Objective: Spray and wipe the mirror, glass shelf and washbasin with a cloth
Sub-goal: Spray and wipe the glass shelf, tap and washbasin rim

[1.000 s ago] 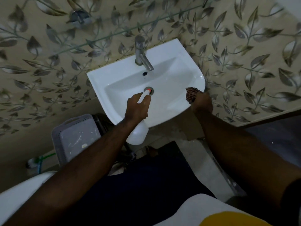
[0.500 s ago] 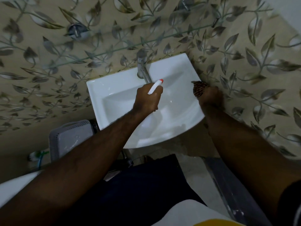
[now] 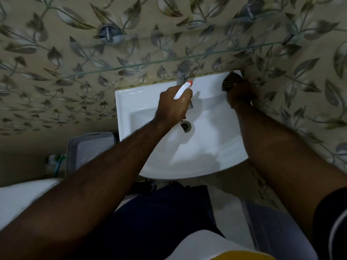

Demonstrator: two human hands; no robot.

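A white washbasin (image 3: 135,102) hangs on the leaf-patterned wall, with a chrome tap (image 3: 182,75) at its back and a drain (image 3: 185,126) in the bowl. My left hand (image 3: 172,106) is closed around a white spray bottle (image 3: 181,90); its orange-tipped nozzle points toward the tap, and the bottle's body is hidden under the hand. My right hand (image 3: 239,95) presses a dark patterned cloth (image 3: 231,82) onto the basin's back right corner. A glass shelf (image 3: 131,65) runs across the wall above the tap. The mirror is out of view.
A grey plastic basket (image 3: 88,149) stands on the floor left of the basin. A white toilet edge (image 3: 20,199) lies at the lower left. Chrome shelf brackets (image 3: 107,33) stick out of the wall above. My dark trousers fill the bottom centre.
My left hand has carried the spray bottle from the drain up toward the tap. My right hand has slid the cloth from the basin's right rim to its back right corner.
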